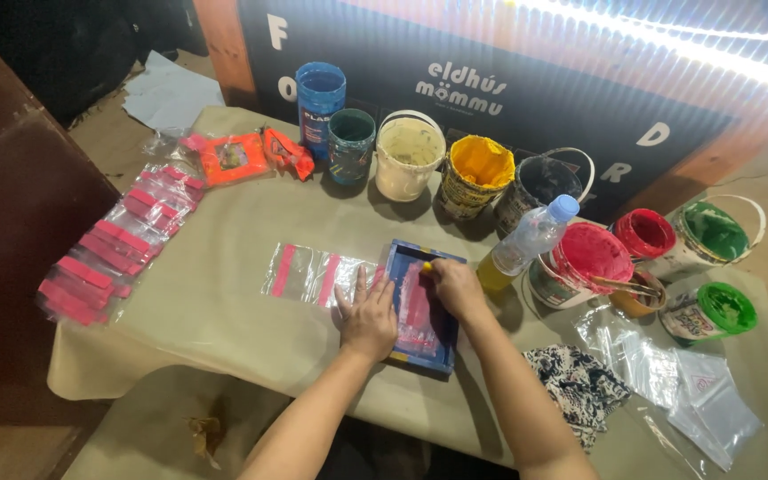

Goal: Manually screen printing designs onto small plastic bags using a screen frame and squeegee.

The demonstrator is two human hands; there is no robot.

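Note:
A small blue-framed printing screen lies on the paper-covered table, smeared pink inside. My left hand presses flat on the frame's left edge, fingers spread. My right hand is closed on a small yellow-handled squeegee at the top of the screen. Clear plastic bags with pink stripes lie under and left of the frame.
Several paint tubs line the back: blue, cream, yellow, pink, green. A plastic bottle lies right of the frame. Printed bags are stacked far left. Blank bags and a patterned rag lie right.

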